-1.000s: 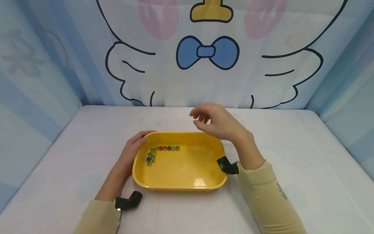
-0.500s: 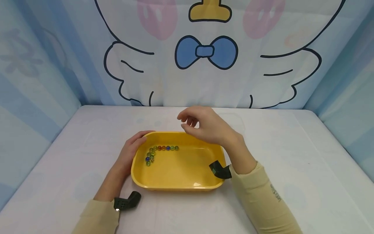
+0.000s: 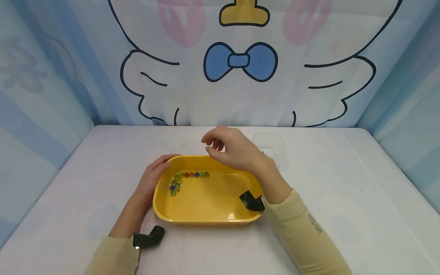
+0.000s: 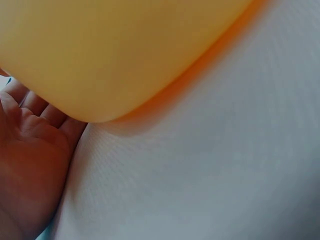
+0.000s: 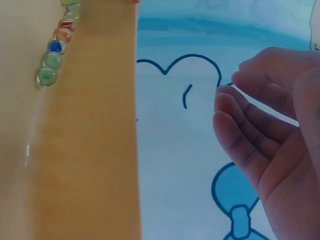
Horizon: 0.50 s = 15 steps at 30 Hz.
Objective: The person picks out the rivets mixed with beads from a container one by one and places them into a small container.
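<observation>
A yellow tray [image 3: 209,202] lies on the table with several glass marbles [image 3: 196,174] inside. They form a row along the far wall and a cluster at the left end. At the far left corner, my left hand [image 3: 149,181] grips the tray, thumb on the rim and fingers outside; the left wrist view has the palm [image 4: 35,150] beside the wall. My right hand [image 3: 233,149] hovers over the tray's far rim. Its fingers bend loosely, thumb apart from the index finger, and nothing shows between them in the right wrist view [image 5: 275,125].
Small glinting bits [image 3: 263,152], too small to name, show on the white table [image 3: 343,183] behind the right wrist. A printed curtain [image 3: 240,99] hangs along the table's back edge. Each wrist wears a black camera.
My right hand has moved left along the tray's far rim and slightly lower. Small glints have come into view behind its wrist. The left hand, tray and marbles keep their places.
</observation>
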Tool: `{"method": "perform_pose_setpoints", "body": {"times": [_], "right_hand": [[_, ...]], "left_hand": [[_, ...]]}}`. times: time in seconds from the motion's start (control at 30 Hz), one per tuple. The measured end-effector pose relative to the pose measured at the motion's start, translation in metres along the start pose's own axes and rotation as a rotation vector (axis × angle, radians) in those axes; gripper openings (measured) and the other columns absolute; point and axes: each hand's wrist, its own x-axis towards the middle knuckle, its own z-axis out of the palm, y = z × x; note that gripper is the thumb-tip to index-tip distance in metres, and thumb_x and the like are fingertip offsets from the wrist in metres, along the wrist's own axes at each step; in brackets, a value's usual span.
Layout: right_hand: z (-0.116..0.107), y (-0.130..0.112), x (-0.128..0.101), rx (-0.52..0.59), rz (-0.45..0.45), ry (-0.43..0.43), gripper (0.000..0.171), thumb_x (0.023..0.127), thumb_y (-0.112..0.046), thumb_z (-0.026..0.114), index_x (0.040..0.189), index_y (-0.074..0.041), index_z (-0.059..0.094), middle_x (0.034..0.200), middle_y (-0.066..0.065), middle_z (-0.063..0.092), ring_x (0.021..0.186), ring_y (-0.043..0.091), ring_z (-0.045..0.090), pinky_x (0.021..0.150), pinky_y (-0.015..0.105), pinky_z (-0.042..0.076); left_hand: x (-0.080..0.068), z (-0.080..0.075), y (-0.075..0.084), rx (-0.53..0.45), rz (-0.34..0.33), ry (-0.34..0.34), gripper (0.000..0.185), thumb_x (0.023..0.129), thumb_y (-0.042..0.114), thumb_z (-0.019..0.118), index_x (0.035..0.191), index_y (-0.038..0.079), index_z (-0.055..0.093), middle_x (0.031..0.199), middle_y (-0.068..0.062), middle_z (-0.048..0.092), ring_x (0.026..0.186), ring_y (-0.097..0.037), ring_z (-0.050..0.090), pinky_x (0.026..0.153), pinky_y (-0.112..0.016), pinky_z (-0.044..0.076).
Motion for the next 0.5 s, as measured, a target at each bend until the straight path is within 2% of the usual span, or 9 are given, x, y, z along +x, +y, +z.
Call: {"method": "perform_pose_setpoints", "body": {"times": [0.5], "right_hand": [[0.012, 0.001, 0.004, -0.055, 0.053, -0.083, 0.016, 0.095, -0.009, 0.066, 0.110, -0.005, 0.071, 0.101, 0.003, 0.068, 0.087, 0.015, 0.058, 0.079, 0.024, 0.053]], "left_hand": [[0.000, 0.000, 0.000, 0.010, -0.005, 0.002, 0.044, 0.109, 0.031, 0.037, 0.145, 0.008, 0.050, 0.145, -0.008, 0.052, 0.129, -0.020, 0.047, 0.108, -0.022, 0.038]]}}
